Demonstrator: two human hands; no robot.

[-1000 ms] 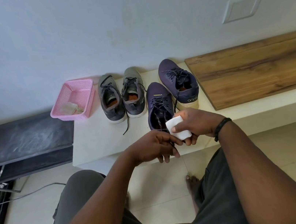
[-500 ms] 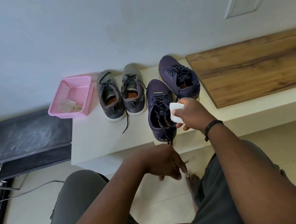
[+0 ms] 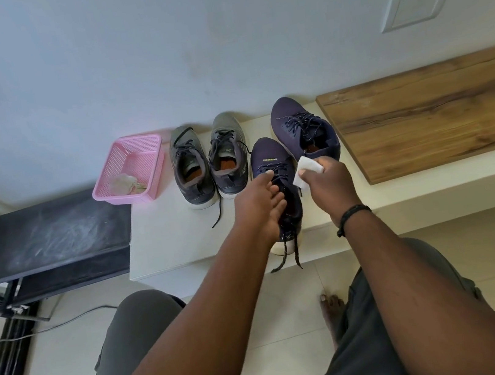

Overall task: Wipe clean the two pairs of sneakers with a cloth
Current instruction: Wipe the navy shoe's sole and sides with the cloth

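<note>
Two pairs of sneakers stand on a white bench [image 3: 170,240]. The grey pair [image 3: 210,160] sits to the left. A navy sneaker [image 3: 301,124] stands at the back right. The nearer navy sneaker [image 3: 269,160] juts over the bench's front edge, laces dangling. My left hand [image 3: 259,208] lies over its laces and opening, fingers curling onto it. My right hand [image 3: 328,186] pinches a folded white cloth [image 3: 308,170] just right of that sneaker.
A pink basket [image 3: 151,156] with a crumpled rag stands left of the grey pair. A wooden board [image 3: 428,115] covers the bench's right part. A dark low shelf [image 3: 41,237] stands at the left. My knees and a bare foot are over the tiled floor.
My left hand rose from below the bench edge onto the near navy sneaker. My right hand stayed beside it with the cloth.
</note>
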